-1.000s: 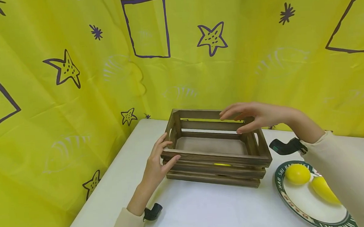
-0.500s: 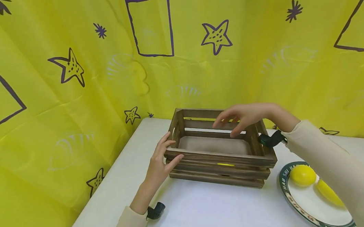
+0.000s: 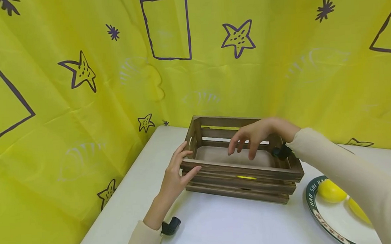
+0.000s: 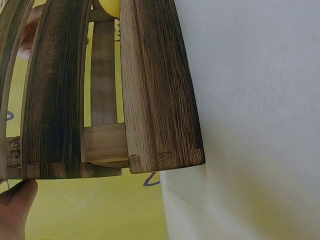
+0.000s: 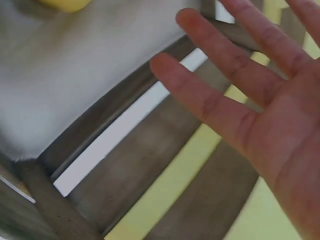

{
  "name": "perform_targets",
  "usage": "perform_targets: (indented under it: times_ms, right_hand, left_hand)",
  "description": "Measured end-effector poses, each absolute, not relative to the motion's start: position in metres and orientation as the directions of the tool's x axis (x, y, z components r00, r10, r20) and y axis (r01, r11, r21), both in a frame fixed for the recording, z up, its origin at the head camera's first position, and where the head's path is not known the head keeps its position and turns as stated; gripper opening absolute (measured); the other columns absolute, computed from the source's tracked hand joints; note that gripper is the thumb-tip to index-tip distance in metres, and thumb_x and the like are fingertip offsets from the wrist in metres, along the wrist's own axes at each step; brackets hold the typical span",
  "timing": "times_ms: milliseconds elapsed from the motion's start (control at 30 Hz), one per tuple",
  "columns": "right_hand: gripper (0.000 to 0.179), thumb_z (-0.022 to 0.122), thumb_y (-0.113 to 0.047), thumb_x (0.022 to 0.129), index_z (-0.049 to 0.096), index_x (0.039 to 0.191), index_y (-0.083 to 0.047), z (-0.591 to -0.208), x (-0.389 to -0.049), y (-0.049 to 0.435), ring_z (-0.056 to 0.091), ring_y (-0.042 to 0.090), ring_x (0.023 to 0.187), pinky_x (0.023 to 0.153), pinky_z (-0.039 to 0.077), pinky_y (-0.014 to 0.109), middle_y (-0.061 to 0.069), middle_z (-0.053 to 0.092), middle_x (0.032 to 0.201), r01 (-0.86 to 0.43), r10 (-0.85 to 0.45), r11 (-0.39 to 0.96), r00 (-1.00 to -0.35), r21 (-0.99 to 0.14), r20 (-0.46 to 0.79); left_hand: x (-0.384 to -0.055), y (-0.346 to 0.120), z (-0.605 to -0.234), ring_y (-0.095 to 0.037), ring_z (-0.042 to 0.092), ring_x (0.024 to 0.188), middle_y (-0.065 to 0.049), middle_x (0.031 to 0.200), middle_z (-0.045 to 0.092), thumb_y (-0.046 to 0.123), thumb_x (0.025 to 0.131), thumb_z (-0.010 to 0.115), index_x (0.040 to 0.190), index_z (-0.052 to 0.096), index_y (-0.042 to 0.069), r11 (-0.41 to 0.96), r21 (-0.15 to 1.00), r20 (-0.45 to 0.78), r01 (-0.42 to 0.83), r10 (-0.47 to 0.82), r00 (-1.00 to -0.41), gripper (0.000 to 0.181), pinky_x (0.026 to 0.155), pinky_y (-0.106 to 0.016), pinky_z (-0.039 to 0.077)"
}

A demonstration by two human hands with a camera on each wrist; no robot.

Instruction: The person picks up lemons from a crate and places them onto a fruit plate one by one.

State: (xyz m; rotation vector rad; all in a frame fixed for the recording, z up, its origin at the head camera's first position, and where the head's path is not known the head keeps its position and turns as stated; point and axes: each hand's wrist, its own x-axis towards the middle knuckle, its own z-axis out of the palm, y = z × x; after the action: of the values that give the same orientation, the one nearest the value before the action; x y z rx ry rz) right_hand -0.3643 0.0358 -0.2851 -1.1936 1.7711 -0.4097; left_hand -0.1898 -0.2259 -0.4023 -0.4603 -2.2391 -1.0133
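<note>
A dark wooden slatted crate [image 3: 242, 184] stands on the white table. My left hand [image 3: 175, 174] holds its near left corner, fingers over the left side and thumb on the front slat. In the left wrist view the thumb [image 4: 20, 205] lies at the slat's end; the other fingers are hidden. My right hand [image 3: 254, 137] is over the crate's inside, holding nothing, fingers spread and pointing down. Inside the crate, a yellow rounded fruit [image 5: 67, 4] lies on the floor by the front wall, mostly hidden; its yellow shows between the front slats.
A white plate [image 3: 333, 218] with a green lettered rim stands to the right of the crate. Two yellow fruits, one of them a lemon-like fruit [image 3: 332, 191], lie on it, partly behind my right sleeve. A yellow patterned curtain [image 3: 213, 77] hangs behind and left of the table.
My right hand has moved left and down, from the crate's far right side to over its middle. The left hand keeps its place on the corner. The whole view has shifted slightly.
</note>
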Motion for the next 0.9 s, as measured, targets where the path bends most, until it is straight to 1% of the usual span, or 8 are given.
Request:
perform_targets:
  times_ms: [100,200,333,400,533,633,767,900]
  right_hand:
    - [0.057,0.074,0.002,0.08,0.057,0.133,-0.01,-0.293,-0.366,0.033,0.04,0.041,0.135,0.103,0.045,0.051,0.007,0.05,0.143,-0.545,-0.831,0.498,-0.076,-0.675,-0.551]
    - [0.061,0.072,0.006,0.078,0.056,0.134,-0.01,-0.304,-0.367,0.029,0.039,0.041,0.136,0.105,0.04,0.057,0.009,0.047,0.145,-0.55,-0.799,0.523,-0.05,-0.651,-0.599]
    - [0.065,0.069,0.012,0.076,0.053,0.135,-0.007,-0.316,-0.368,0.025,0.038,0.038,0.136,0.102,0.045,0.05,0.013,0.042,0.146,-0.551,-0.748,0.567,-0.034,-0.612,-0.662]
    - [0.066,0.068,0.014,0.075,0.053,0.135,-0.006,-0.319,-0.368,0.024,0.039,0.036,0.136,0.101,0.047,0.046,0.012,0.043,0.145,-0.551,-0.727,0.588,-0.039,-0.592,-0.686]
    - [0.065,0.068,0.015,0.073,0.054,0.133,-0.006,-0.322,-0.37,0.023,0.044,0.033,0.131,0.102,0.046,0.046,0.012,0.046,0.141,-0.567,-0.715,0.586,-0.026,-0.579,-0.699]
    - [0.061,0.066,0.016,0.073,0.057,0.128,-0.007,-0.327,-0.37,0.022,0.05,0.027,0.124,0.1,0.048,0.042,0.007,0.05,0.138,-0.576,-0.708,0.581,-0.009,-0.575,-0.706]
    - [0.055,0.063,0.018,0.074,0.06,0.123,-0.006,-0.335,-0.368,0.023,0.057,0.02,0.112,0.09,0.05,0.03,0.001,0.053,0.131,-0.545,-0.685,0.603,0.019,-0.582,-0.728]
    - [0.049,0.063,0.018,0.077,0.06,0.122,-0.003,-0.341,-0.366,0.024,0.06,0.019,0.104,0.085,0.049,0.026,0.0,0.054,0.127,-0.523,-0.681,0.609,0.041,-0.596,-0.731]
  left_hand:
    - [-0.19,-0.226,-0.402,-0.032,0.04,0.139,-0.013,0.151,0.04,0.014,0.082,0.079,0.123,0.054,0.004,0.64,0.551,0.662,0.535,0.056,-0.748,0.049,0.108,-0.048,0.039]
    - [-0.189,-0.226,-0.401,-0.033,0.04,0.138,-0.013,0.151,0.04,0.014,0.082,0.079,0.123,0.054,0.004,0.642,0.547,0.667,0.538,0.054,-0.743,0.049,0.108,-0.048,0.039]
    - [-0.189,-0.226,-0.401,-0.033,0.041,0.137,-0.014,0.15,0.041,0.014,0.082,0.079,0.123,0.054,0.004,0.645,0.543,0.672,0.538,0.051,-0.739,0.049,0.107,-0.049,0.039]
    - [-0.188,-0.227,-0.401,-0.034,0.041,0.137,-0.014,0.15,0.041,0.014,0.082,0.079,0.123,0.054,0.004,0.647,0.546,0.668,0.533,0.048,-0.742,0.049,0.107,-0.05,0.04]
    - [-0.189,-0.228,-0.401,-0.034,0.042,0.137,-0.013,0.15,0.041,0.013,0.081,0.08,0.122,0.055,0.005,0.65,0.545,0.67,0.529,0.042,-0.741,0.049,0.106,-0.05,0.04]
    - [-0.189,-0.228,-0.401,-0.034,0.042,0.137,-0.014,0.15,0.042,0.012,0.081,0.08,0.122,0.055,0.004,0.652,0.536,0.679,0.536,0.044,-0.733,0.049,0.106,-0.049,0.04]
    - [-0.189,-0.227,-0.401,-0.034,0.043,0.136,-0.015,0.149,0.042,0.012,0.081,0.08,0.122,0.054,0.003,0.652,0.528,0.685,0.544,0.052,-0.727,0.05,0.106,-0.049,0.04]
    - [-0.189,-0.225,-0.402,-0.035,0.042,0.137,-0.014,0.15,0.041,0.013,0.081,0.08,0.122,0.055,0.004,0.649,0.531,0.68,0.545,0.057,-0.731,0.049,0.106,-0.049,0.041]
